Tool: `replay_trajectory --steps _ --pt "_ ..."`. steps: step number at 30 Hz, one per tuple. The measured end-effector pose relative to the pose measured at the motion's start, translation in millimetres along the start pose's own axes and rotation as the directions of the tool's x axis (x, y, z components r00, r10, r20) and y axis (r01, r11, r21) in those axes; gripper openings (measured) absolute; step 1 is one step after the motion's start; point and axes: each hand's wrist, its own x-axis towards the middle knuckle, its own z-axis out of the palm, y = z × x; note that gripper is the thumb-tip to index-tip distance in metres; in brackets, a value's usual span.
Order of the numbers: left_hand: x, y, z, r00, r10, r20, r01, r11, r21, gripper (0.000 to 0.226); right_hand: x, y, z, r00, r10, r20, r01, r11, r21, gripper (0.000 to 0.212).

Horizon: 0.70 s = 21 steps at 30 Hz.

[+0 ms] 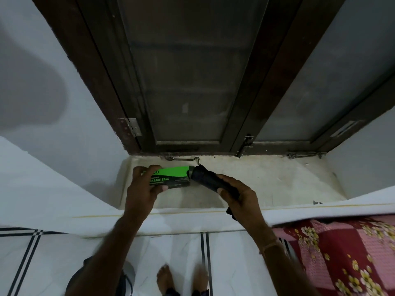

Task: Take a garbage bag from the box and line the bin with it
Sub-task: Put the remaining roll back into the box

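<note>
A green and black garbage bag box [173, 176] lies on the pale window sill [267, 178]. My left hand [142, 184] grips the box at its left end. My right hand [239, 195] holds a black roll of garbage bags [206, 177], whose far end touches the box's open right end. The roll's lower tip pokes out below my right wrist. At the bottom left, a grey round shape [126, 274] shows behind my left arm; I cannot tell if it is the bin.
A dark wooden window frame [241, 114] with a metal hook latch [186, 160] stands behind the sill. A bed with a red floral cover [342, 253] is at the right. White floor tiles with black stripes and my bare feet [164, 278] are below.
</note>
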Motion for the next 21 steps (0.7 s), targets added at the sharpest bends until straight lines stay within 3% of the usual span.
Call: replay_trajectory --steps 3,10,13,16,21 --pt "2.7 0.9 -6.6 0.997 0.062 0.047 -0.057 0.992 -0.115 0.053 2.4 -3.5 -5.6 0.997 -0.045 0.07 0.046 0.999 -0.018 0.04" --pt "4.1 16.4 -14.7 0.981 0.126 0.148 -0.082 0.958 -0.276 0.054 10.4 -26.9 -10.6 0.968 0.002 0.252 -0.045 0.985 0.165 0.032" --pt "-3.7 28.1 -13.2 0.978 0.125 0.17 -0.063 0.943 -0.327 0.053 10.4 -36.1 -2.6 0.987 0.009 0.162 -0.056 0.957 0.284 0.022" --pt "-14.6 34.6 -6.0 0.991 0.077 0.105 -0.035 0.934 -0.356 0.055 4.9 -42.0 9.6 0.996 0.092 0.013 -0.089 0.909 0.407 0.026" --pt "-37.1 46.5 5.6 0.997 -0.013 0.072 0.041 0.908 -0.417 0.056 -11.4 -45.3 32.7 0.992 0.058 -0.114 0.005 0.875 0.484 0.018"
